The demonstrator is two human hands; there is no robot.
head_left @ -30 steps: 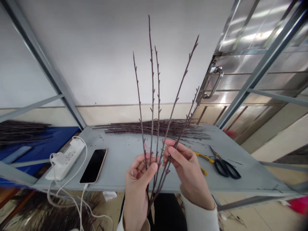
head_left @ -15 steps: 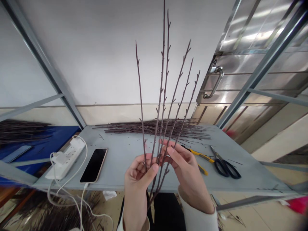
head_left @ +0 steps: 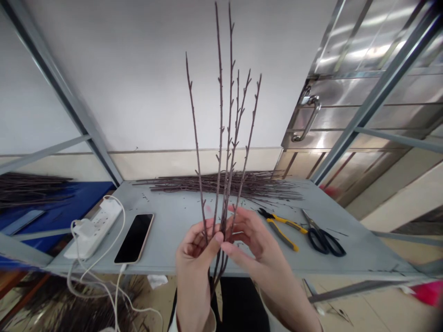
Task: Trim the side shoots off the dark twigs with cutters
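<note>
Several thin dark brown twigs [head_left: 220, 92] with small side buds stand upright in front of me, fanning out toward their tops. My left hand [head_left: 194, 263] is closed around their lower part, thumb pressed across the front. Beside it on the right, my right hand [head_left: 266, 258] has its thumb and fingers apart around the twigs. Its fingertips are at the rightmost twig, and its thumb tip is close to my left thumb. The stem ends hang below my hands, over the table's front edge.
On the grey table [head_left: 173, 203] lie a pile of twigs [head_left: 194, 183], yellow-handled pliers [head_left: 284, 234], black-handled scissors [head_left: 323, 240], a phone [head_left: 134, 238] and a white power strip [head_left: 93, 228] with cables. Metal posts [head_left: 65, 92] frame the table. More twigs [head_left: 27, 186] lie at left.
The right-hand twigs have swung left and the bundle is closer together. My right hand has moved slightly left and its pinch has loosened, the thumb now lower and apart from the fingers.
</note>
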